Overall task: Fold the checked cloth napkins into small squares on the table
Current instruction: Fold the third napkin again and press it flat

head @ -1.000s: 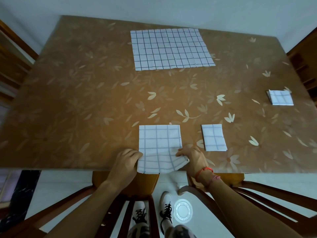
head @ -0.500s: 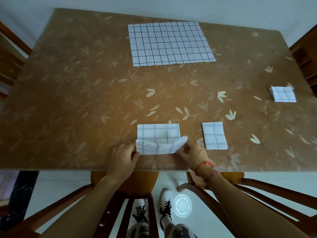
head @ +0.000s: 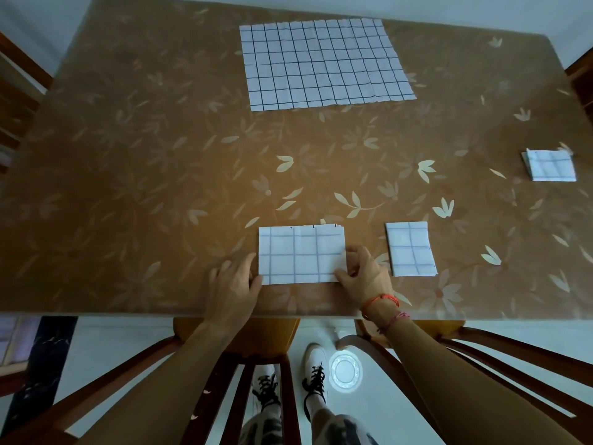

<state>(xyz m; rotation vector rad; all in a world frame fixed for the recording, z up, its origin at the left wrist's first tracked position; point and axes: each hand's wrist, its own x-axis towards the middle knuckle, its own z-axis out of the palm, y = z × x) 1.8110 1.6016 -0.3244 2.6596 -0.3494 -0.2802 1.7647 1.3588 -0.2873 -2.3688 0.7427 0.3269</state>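
Note:
A white checked napkin [head: 300, 255], folded into a wide rectangle, lies flat near the table's front edge. My left hand [head: 234, 284] rests at its lower left corner, thumb touching the edge. My right hand [head: 362, 273] pinches the napkin's lower right corner, thumb on top. A small folded napkin [head: 410, 248] lies just right of my right hand. Another folded square [head: 550, 165] sits at the far right. A large unfolded checked napkin [head: 324, 64] is spread flat at the back centre.
The brown table [head: 144, 171] has a leaf pattern and its front edge runs just below my wrists. Wooden chairs [head: 256, 335] stand under the front edge, and more chair wood shows at the left and right sides.
The near half of the napkin was lifted and folded away over the far half. It now lies flat as a shorter rectangle, and both hands have moved forward with it.

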